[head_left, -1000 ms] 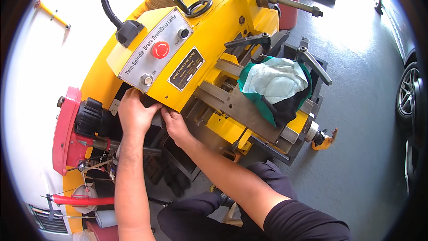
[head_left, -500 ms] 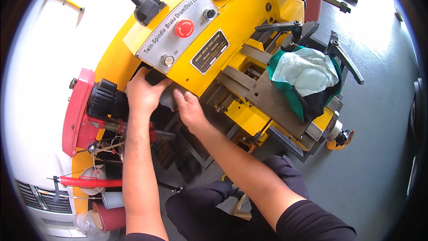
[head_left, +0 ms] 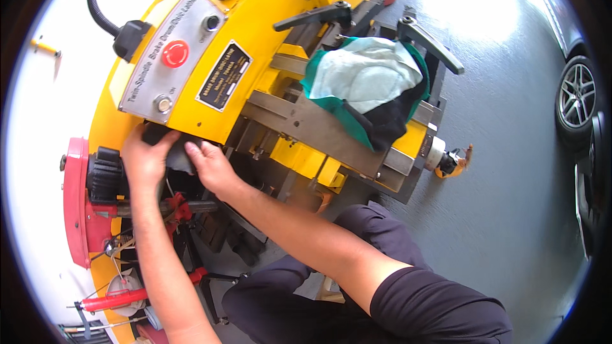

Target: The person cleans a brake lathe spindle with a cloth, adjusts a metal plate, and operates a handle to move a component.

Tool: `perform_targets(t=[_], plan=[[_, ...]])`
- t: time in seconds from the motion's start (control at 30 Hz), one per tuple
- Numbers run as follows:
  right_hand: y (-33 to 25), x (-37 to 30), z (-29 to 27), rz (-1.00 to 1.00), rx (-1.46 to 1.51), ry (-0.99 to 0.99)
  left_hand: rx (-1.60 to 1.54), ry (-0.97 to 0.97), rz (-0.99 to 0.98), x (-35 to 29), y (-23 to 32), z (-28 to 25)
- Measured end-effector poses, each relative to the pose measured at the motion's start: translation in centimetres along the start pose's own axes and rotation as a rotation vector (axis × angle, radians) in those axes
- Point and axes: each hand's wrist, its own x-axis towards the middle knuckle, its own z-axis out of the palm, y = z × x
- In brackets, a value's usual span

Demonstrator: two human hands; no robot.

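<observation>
Beneath the control panel (head_left: pixel 167 57) of a yellow lathe (head_left: pixel 210 124), both my hands are at a smooth dark grey piece (head_left: pixel 180 157). My left hand (head_left: pixel 144 158) is closed at its left side, thumb stretched across the top, other fingers hidden behind. On its right side, my right hand (head_left: pixel 212 167) pinches the edge with the thumb and forefinger side. The piece's lower part and what lies behind it are in shadow, so I cannot tell whether it is cloth or sheet metal.
A green, black and pale fabric bundle (head_left: pixel 370 76) lies on the lathe's slide, beside black clamp levers (head_left: pixel 433 44). A red machine with a black knob (head_left: pixel 78 200) stands close to my left forearm. A parked car's wheel (head_left: pixel 577 94) is at the far right.
My view has shifted, so the lathe and my hands sit farther left in the picture and the car has come into sight. Both hands stay on the grey piece.
</observation>
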Motion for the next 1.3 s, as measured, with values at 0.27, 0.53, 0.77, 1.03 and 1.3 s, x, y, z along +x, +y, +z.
perform_targets(t=[0.27,0.53,0.77,1.03,1.3], plan=[[1.0,0.2,-1.0,-0.004,-0.072,0.068,0.104,0.046,0.141,-0.5,0.8,2.0],[0.6,-0.2,-1.6,-0.010,0.028,0.056,0.446,0.011,0.178,-1.4,1.3,2.0],[0.0,0.6,-3.1,0.032,-0.020,0.040,0.402,0.057,0.202,-0.5,2.9,2.7],[-1.0,0.1,-1.9,0.036,-0.128,0.041,0.122,-0.010,-0.039,-0.8,1.8,1.3],[-0.6,-0.5,-0.5,0.070,-0.019,0.043,-0.078,0.013,-0.052,-0.3,0.4,1.0]])
